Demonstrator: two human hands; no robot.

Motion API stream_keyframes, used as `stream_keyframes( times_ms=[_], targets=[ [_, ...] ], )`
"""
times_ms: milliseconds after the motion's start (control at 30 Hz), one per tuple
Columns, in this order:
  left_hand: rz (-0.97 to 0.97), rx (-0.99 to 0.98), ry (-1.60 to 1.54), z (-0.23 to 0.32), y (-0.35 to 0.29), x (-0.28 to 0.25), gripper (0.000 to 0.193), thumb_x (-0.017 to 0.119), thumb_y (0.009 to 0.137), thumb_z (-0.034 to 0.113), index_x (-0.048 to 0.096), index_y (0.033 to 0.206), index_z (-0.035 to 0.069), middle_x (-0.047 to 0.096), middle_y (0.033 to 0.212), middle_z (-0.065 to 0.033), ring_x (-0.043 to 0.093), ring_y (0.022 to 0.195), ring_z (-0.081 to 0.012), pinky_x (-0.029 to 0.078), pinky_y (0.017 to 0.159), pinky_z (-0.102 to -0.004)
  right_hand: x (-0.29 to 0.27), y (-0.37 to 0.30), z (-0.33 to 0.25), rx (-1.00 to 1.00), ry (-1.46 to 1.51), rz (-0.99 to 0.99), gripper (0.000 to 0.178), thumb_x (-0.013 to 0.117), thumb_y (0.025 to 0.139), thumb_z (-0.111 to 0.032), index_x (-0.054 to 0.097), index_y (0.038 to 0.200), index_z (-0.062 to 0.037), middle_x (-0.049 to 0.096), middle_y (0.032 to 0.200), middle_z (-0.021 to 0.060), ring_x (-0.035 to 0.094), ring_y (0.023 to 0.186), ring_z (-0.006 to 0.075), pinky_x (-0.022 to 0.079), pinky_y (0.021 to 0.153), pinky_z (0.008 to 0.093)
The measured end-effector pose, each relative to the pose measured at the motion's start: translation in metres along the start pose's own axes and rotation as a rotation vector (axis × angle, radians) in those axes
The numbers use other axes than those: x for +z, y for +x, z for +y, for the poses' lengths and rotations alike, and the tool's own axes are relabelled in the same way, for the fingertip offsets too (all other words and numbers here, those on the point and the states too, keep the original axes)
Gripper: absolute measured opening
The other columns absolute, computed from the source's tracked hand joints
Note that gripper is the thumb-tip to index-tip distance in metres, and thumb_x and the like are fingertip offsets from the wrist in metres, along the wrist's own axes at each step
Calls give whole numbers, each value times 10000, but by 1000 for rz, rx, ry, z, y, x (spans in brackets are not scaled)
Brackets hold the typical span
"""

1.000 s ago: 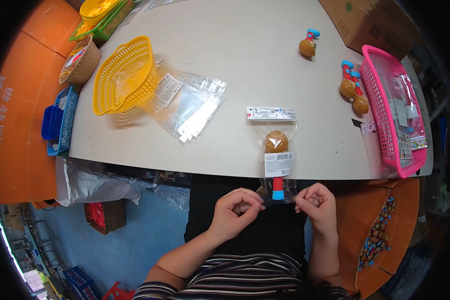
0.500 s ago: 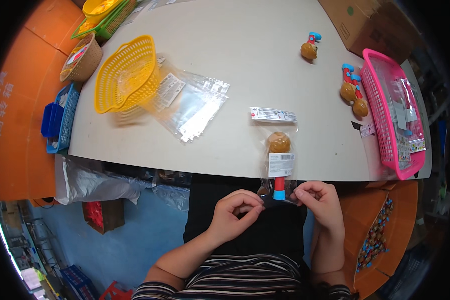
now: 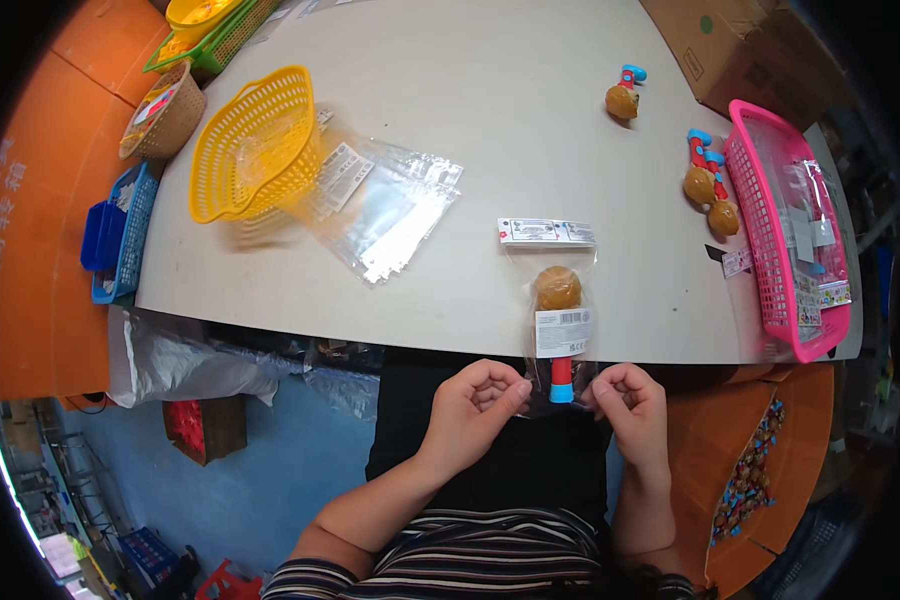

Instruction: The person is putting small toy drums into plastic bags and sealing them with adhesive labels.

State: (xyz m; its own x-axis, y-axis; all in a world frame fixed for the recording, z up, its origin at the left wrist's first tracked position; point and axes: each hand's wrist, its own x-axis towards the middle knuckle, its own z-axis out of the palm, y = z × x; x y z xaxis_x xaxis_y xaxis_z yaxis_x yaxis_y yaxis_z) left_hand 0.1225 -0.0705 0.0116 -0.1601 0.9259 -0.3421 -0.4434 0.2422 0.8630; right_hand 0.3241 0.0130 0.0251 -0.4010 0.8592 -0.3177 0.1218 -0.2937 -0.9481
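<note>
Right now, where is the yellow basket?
In the head view, the yellow basket sits tilted on the far left part of the white table, beside the stack of clear plastic bags and near a small woven basket.

Yellow basket [image 3: 255, 140], pink basket [image 3: 785, 215], blue tray [image 3: 120, 235], striped shirt [image 3: 470, 560].

Left hand [image 3: 475, 405]: at 6 o'clock, just off the table's near edge, fingertips pinching the left lower corner of the clear bag [image 3: 560, 320].
Right hand [image 3: 627, 400]: just beside it, pinching the bag's right lower corner.
Clear bag: lies over the table [image 3: 530, 120] edge, holding a brown round toy with a red and blue handle.
Yellow basket [image 3: 255, 140]: at 10 o'clock, beside a pile of empty bags [image 3: 390, 205].
Pink basket [image 3: 785, 225]: at 3 o'clock.
Loose toys [image 3: 708, 182]: touching the pink basket's left side.
</note>
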Motion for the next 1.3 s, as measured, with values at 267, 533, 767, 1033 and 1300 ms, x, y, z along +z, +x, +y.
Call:
stream_keyframes(
  times_ms=[267, 533, 767, 1033, 1300],
  targets=[
    [-18, 6, -94, -6, -3, -3, 104, 625, 963, 80, 585, 1027, 8, 651, 885, -44, 638, 797, -103, 537, 756, -247, -5, 0, 13, 52, 216, -48, 145, 552, 979, -139, 585, 923, -10, 664, 863, 96, 611, 703, 108, 519, 607, 238],
    [-33, -69, -136, -2, -10, -2, 116, 603, 963, 45, 552, 1057, 1, 648, 916, -66, 651, 858, -124, 555, 787, -282, -7, -10, 11, 87, 301, -129, 230, 552, 982, -107, 590, 1155, 41, 663, 1121, 165, 662, 868, 155, 577, 736, 293],
    [-42, -46, -13, -13, -12, -5, 113, 624, 959, 54, 581, 1033, -20, 667, 883, -80, 674, 791, -126, 567, 724, -246, -5, -13, 15, 135, 202, -41, 189, 580, 972, -68, 673, 1061, 71, 713, 988, 140, 682, 800, 148, 581, 726, 270],
    [-9, 16, 2, -15, -14, -11, 98, 602, 969, 49, 597, 1038, -20, 681, 923, -99, 680, 824, -145, 573, 750, -271, 8, -13, 16, 48, 150, 22, 144, 595, 963, -55, 676, 995, 59, 704, 896, 113, 674, 737, 126, 569, 675, 247],
    [-88, -109, -329, -6, -7, -17, 306, 646, 940, 67, 532, 1215, -7, 641, 1116, -130, 633, 1039, -165, 521, 932, -319, 14, -12, 13, 73, 233, -77, 58, 617, 936, -17, 620, 914, 36, 678, 827, 99, 668, 706, 127, 567, 653, 249]
  ],
)
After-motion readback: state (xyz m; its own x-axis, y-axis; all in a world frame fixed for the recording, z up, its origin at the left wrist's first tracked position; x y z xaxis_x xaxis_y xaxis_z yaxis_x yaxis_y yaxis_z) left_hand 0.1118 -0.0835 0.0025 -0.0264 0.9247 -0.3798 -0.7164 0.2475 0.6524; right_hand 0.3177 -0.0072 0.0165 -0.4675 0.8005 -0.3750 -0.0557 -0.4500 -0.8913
